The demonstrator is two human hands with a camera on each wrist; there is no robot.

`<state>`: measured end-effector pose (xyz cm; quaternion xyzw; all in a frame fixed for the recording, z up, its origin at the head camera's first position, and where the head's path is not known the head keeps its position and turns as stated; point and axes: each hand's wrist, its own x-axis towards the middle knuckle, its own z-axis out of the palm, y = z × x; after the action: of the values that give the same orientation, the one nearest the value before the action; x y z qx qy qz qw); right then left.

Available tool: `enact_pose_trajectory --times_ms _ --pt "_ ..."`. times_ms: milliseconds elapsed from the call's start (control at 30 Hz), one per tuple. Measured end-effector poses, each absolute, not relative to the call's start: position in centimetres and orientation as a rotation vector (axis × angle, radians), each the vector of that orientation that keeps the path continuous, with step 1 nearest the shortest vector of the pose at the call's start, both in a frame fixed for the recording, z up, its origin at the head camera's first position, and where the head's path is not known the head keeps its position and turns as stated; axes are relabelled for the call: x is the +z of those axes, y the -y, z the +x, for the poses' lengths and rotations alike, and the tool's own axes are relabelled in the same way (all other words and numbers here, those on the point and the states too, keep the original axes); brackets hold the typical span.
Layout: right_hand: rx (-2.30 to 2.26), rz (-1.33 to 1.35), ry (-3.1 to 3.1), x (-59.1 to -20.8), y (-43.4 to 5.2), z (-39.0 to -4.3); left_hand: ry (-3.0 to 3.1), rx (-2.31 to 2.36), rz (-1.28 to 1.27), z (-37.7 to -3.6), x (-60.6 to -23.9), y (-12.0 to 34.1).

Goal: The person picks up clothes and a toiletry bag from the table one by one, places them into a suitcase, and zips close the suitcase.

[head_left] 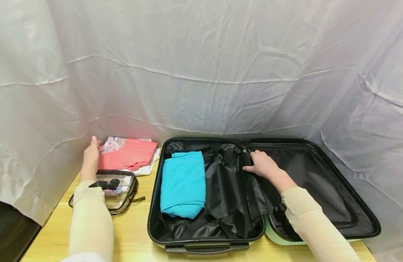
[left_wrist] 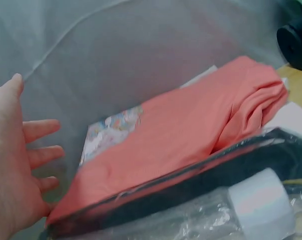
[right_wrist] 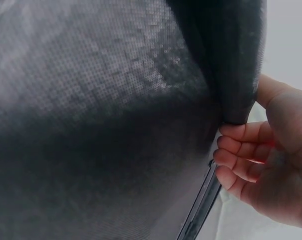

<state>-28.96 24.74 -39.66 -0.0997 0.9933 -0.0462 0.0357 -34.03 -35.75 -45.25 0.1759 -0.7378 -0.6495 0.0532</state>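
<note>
An open black-lined suitcase [head_left: 152, 203] lies on the wooden table [head_left: 135, 233]. A folded teal garment [head_left: 183, 183] sits in its left half. My right hand [head_left: 261, 163] is at the hinge between the halves, and its fingers [right_wrist: 241, 155] curl round the edge of the black divider fabric [right_wrist: 115, 125]. My left hand [head_left: 90, 156] is flat with straight fingers [left_wrist: 38, 130] at the left side of a folded coral garment [head_left: 129, 153] [left_wrist: 191, 130]. It holds nothing. A patterned piece [left_wrist: 110, 132] shows at the coral garment's far corner.
A clear zip pouch [head_left: 122, 193] [left_wrist: 191, 220] with small bottles lies in front of the coral garment, under my left forearm. White cloth [head_left: 201, 72] hangs close behind and on both sides. The suitcase's right half [head_left: 306, 178] holds only its flat black divider.
</note>
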Motion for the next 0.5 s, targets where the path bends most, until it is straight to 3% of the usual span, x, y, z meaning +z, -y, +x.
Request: enact_pose_trajectory --times_ms 500 --pt "-0.15 -0.289 -3.041 -39.4 -24.5 -28.8 2.432 -1.815 0.619 -34.5 -47.1 35.9"
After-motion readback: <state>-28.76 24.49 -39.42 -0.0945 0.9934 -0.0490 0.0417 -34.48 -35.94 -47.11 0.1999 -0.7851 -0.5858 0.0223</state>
